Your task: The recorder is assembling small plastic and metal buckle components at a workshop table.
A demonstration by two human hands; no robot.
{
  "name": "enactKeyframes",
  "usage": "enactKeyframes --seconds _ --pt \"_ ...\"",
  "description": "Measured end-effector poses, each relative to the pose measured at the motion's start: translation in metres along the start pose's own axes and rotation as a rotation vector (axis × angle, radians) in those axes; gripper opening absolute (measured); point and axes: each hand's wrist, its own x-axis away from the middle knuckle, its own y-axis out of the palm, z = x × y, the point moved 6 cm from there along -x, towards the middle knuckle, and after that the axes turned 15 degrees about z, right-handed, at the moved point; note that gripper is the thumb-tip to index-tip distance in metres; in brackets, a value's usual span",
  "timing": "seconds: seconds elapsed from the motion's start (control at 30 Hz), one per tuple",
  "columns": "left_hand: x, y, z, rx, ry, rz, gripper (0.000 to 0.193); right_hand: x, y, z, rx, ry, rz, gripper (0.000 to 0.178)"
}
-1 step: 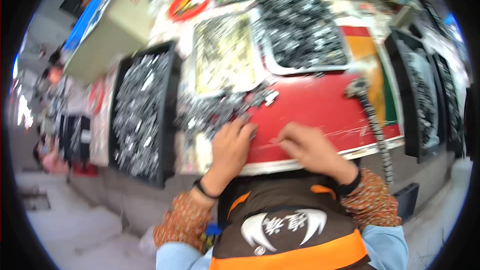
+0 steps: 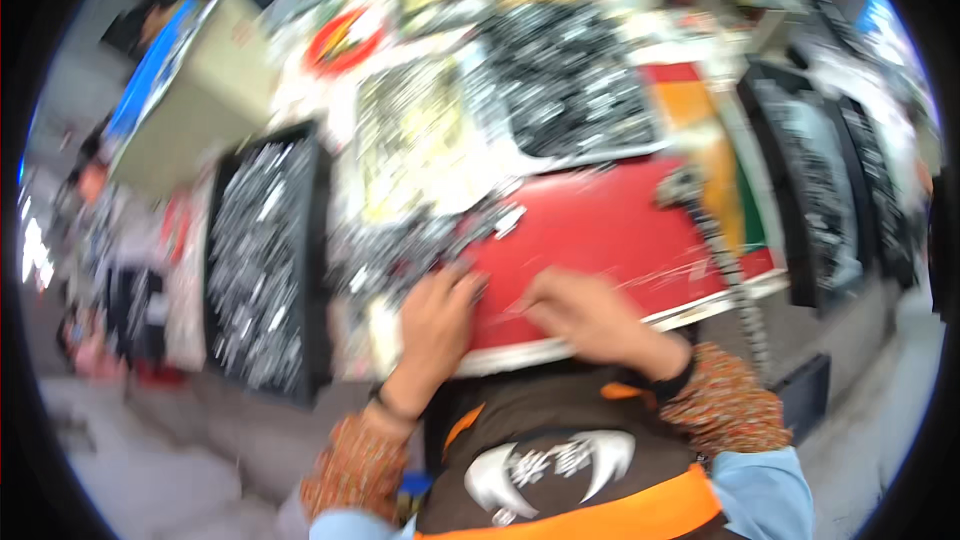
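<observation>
Right now, your left hand (image 2: 437, 325) rests at the left edge of the red board (image 2: 600, 220), its fingertips close by the loose pile (image 2: 390, 258) of small grey pieces. That pile lies off the board's far-left corner, against the near end of the yellow tray (image 2: 478, 190). Your right hand (image 2: 590, 318) is over the board's near edge, fingers curled, thumb toward the index finger. Blur hides both sets of fingertips, so I cannot tell whether either hand pinches a piece or is merely bent.

As for progress, judged from how things lie, you look partway through: the pile has plenty left in it, and the black bin (image 2: 316, 280) on your left is heaped with similar pieces. Whether those are finished or waiting, I cannot tell.

For room, the board's middle seems your best ground, between your hands and the near rim of the grey tray (image 2: 595, 161). Mind the striped hose (image 2: 728, 265), which crosses the board's right part and hangs past its near edge. Leftward, the bin's raised wall would limit a wide sweep.
</observation>
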Motion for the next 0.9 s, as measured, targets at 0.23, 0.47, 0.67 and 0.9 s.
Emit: enactKeyframes --seconds 0.23,0.47,0.67,0.9 --pt "-0.003 -0.043 0.002 0.248 -0.128 0.135 0.010 -0.005 0.030 -0.002 -0.172 -0.155 0.044 0.012" --pt "-0.004 -0.029 0.019 0.674 -0.309 0.067 0.013 0.001 -0.014 -0.051 -0.195 -0.232 0.170 0.017" --pt "0.011 -0.008 0.014 1.042 -0.800 -0.085 0.020 0.007 -0.018 -0.053 -0.219 -0.326 0.301 0.016" --pt "-0.002 -0.022 0.048 1.330 -1.071 -0.217 0.027 0.015 -0.017 -0.053 0.013 -0.512 0.434 0.015"
